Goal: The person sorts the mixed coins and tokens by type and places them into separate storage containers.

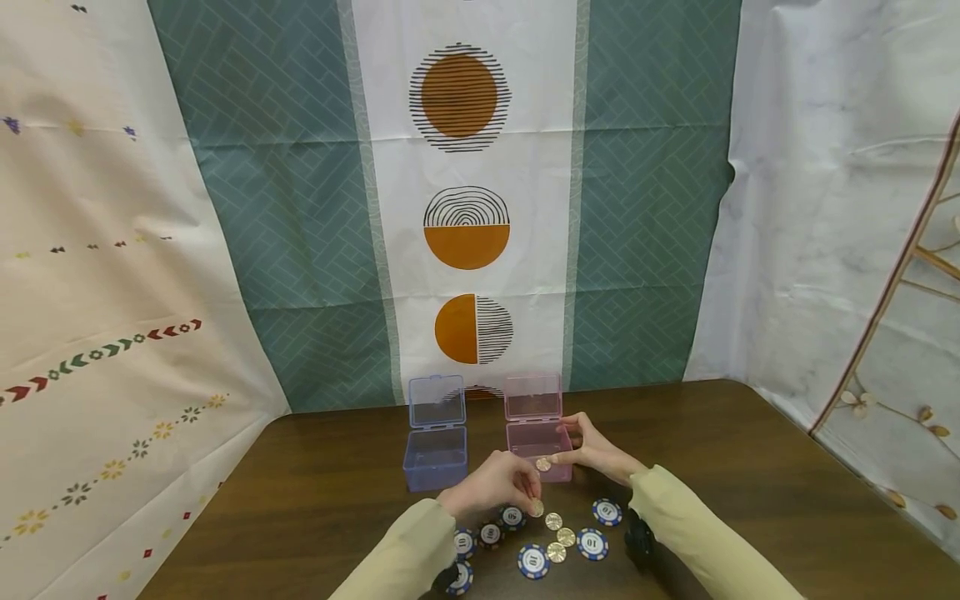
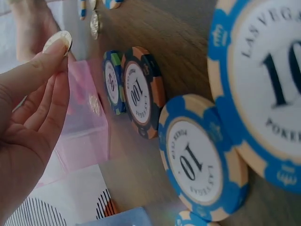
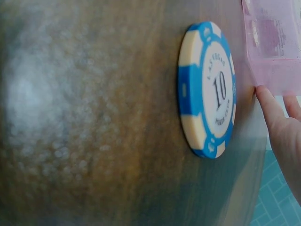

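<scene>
My left hand [image 1: 491, 482] pinches a gold coin [image 2: 61, 41] between thumb and fingertips, low over the table in front of a pink clear plastic box [image 1: 538, 442]. My right hand [image 1: 596, 454] is at the right side of that box, its fingers stretched out and touching the wall. The lid of the box stands raised. Another gold coin [image 2: 95, 104] shows through the pink wall. Several loose gold coins [image 1: 566, 537] lie near the left hand. Around them are poker chips [image 1: 592, 544], mostly blue and cream ones marked 10.
A blue clear box [image 1: 437, 458], lid raised, stands left of the pink one. A black and orange chip [image 1: 491, 534] marked 100 lies among the chips under the left forearm. Patterned cloths [image 1: 465, 208] hang behind the dark wooden table [image 1: 330, 475].
</scene>
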The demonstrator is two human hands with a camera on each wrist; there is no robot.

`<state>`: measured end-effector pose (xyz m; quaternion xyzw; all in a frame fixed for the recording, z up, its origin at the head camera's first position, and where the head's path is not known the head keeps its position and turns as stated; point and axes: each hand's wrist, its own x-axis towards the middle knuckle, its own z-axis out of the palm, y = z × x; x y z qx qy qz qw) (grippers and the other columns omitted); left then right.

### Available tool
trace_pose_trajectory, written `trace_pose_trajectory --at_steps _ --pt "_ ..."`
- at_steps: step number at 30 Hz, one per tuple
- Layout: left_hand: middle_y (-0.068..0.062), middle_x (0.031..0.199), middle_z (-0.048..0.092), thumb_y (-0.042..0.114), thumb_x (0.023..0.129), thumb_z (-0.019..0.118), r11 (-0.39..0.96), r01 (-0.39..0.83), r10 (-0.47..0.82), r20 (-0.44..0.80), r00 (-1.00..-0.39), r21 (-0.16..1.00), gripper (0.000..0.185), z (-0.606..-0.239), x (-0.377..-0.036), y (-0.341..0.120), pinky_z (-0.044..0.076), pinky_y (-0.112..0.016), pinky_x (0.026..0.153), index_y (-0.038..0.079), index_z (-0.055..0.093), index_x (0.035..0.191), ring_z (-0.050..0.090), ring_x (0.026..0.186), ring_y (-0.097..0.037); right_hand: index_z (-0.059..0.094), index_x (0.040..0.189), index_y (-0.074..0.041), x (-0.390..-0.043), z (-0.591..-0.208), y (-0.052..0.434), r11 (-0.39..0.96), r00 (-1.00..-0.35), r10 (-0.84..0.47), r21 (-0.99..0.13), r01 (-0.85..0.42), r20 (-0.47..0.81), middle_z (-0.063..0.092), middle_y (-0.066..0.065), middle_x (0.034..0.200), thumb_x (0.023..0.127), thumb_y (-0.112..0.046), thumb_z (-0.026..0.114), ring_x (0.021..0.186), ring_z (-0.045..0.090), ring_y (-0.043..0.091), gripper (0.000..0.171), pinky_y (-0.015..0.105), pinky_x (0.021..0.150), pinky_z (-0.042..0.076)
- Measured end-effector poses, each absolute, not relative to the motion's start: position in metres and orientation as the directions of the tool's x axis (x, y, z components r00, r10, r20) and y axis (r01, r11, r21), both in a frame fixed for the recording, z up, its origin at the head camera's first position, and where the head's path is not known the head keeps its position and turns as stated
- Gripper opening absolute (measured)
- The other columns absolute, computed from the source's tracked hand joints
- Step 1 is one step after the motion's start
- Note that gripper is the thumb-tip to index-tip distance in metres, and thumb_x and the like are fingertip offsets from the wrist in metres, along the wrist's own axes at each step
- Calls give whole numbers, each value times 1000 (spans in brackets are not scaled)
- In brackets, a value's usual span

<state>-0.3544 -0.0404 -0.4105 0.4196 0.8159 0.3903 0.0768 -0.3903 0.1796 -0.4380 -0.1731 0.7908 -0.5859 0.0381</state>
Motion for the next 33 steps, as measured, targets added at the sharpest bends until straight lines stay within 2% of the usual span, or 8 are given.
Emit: trace_pose_trajectory --at_steps 7,21,33 --pt "6 67 61 2 65 79 351 565 678 213 -703 747 16 -408 -356 -46 48 -22 56 7 65 73 59 58 -6 28 125 0 -390 -438 180 256 -938 -319 -940 -227 140 33 18 125 74 -17 73 110 39 37 71 53 88 32" --pt "3 68 63 2 67 78 322 543 576 295 -763 776 14 -409 -365 -53 49 -23 57 3 67 75 60 60 -8 26 126 -2 -391 -439 179 246 -940 -316 -945 -216 133 35 17 123 72 -17 75 110 38 37 74 52 88 33" --pt "-2 68 63 -7 67 75 267 512 524 323 -788 816 14 -409 -371 -58 48 -24 56 -2 66 77 59 59 -10 26 128 0 -392 -438 179 253 -941 -312 -944 -214 130 35 18 123 72 -17 75 109 39 36 76 50 88 34"
